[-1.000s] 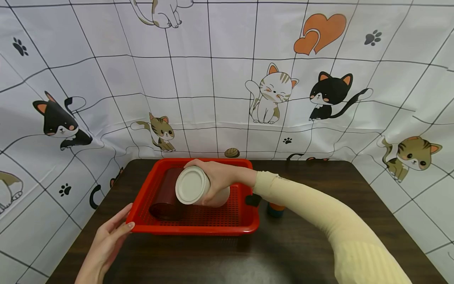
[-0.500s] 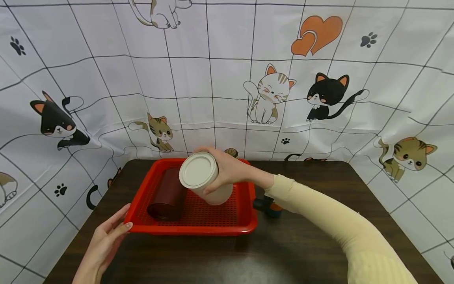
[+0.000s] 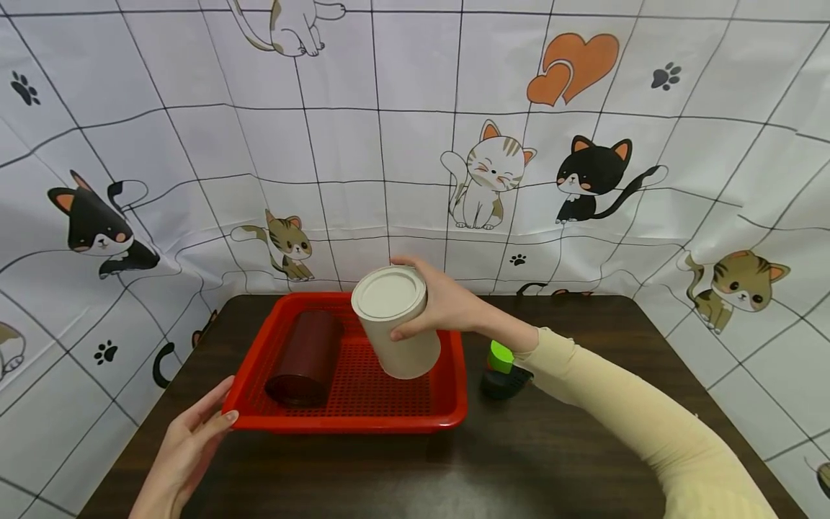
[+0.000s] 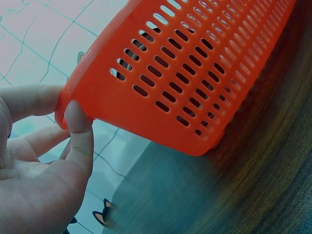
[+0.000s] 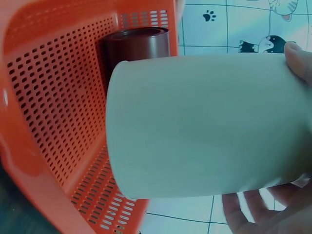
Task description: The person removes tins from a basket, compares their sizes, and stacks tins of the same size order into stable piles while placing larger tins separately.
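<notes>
My right hand (image 3: pixel 447 299) holds a white canister (image 3: pixel 389 294) with a flat lid, fingers and thumb around its side. The canister tilts slightly, raised over the right part of a red perforated basket (image 3: pixel 350 424). In the right wrist view the smooth side of the canister (image 5: pixel 204 126) fills the middle. A dark red cylinder (image 3: pixel 308 357) lies on its side in the basket's left half. My left hand (image 3: pixel 184 447) pinches the basket's front left corner; in the left wrist view, the thumb presses on the rim (image 4: pixel 73 92).
A bright green object (image 3: pixel 501 356) stands just right of the basket, partly hidden by a black device (image 3: pixel 499 385) at my right wrist. The dark wooden table (image 3: pixel 558 447) meets a white sheet (image 3: pixel 415 158) printed with cats at its back and sides.
My right hand has lifted the canister up and to the right, and turned it more upright. The green object has come into sight. My left hand keeps its hold on the basket.
</notes>
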`<action>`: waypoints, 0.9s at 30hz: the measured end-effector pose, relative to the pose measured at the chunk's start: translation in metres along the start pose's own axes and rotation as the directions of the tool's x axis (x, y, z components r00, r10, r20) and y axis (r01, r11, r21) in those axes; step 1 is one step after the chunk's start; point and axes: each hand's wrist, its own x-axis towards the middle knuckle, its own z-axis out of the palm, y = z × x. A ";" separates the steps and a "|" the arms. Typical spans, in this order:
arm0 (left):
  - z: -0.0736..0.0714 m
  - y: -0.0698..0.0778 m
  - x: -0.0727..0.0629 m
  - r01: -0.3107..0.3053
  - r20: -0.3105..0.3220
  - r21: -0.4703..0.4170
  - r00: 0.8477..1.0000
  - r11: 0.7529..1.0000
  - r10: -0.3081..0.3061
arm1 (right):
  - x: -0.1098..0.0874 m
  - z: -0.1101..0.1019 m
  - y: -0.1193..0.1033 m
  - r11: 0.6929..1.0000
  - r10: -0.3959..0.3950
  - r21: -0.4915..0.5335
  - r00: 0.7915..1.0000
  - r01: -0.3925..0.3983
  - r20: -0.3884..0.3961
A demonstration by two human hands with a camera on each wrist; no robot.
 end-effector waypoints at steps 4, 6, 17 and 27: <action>0.000 -0.001 0.000 0.012 -0.009 0.003 1.000 1.000 -0.012 | -0.012 -0.008 -0.001 0.999 0.025 -0.027 1.000 -0.025 -0.001; -0.001 -0.001 0.000 0.012 -0.011 0.000 1.000 1.000 -0.012 | -0.017 -0.012 -0.001 0.999 0.030 -0.040 1.000 -0.030 -0.001; -0.001 -0.001 0.000 0.007 -0.006 -0.013 1.000 1.000 -0.007 | -0.055 -0.040 -0.011 0.996 0.069 0.052 0.997 -0.070 0.020; 0.001 -0.002 -0.001 -0.008 -0.001 -0.016 1.000 1.000 0.008 | -0.079 -0.057 -0.012 0.994 0.110 0.016 0.992 -0.112 0.060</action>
